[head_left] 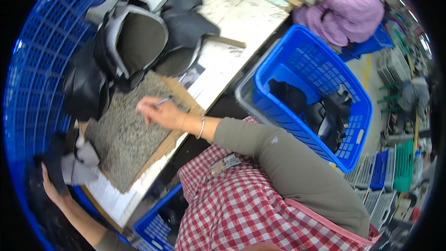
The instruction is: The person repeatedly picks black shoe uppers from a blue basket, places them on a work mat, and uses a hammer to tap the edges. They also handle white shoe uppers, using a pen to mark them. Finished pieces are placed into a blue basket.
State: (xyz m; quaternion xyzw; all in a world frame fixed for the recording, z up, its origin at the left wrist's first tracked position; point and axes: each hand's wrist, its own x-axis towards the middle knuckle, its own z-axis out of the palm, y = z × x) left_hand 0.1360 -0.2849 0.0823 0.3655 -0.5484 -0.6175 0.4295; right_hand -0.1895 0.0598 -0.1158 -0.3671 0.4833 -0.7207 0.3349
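My right hand (160, 112) is closed around a slim pen (163, 101), above a rough, speckled grey slab (127, 132). At the lower left, my left hand (52, 189) grips a black leather upper with grey lining (80, 165), beside the blue basket's wall. Part of its fingers are hidden behind the dark material. Beyond the slab lie several black leather uppers (188, 25). One of them, a wide-mouthed upper (141, 39), shows its brownish-grey inside.
A tall blue basket (35, 69) curves along the left. The white worktable (246, 14) has brown cardboard (183, 94) under the slab. To the right stands a blue crate (297, 42) with black pieces in it. A person in a purple top (346, 11) sits at the far right.
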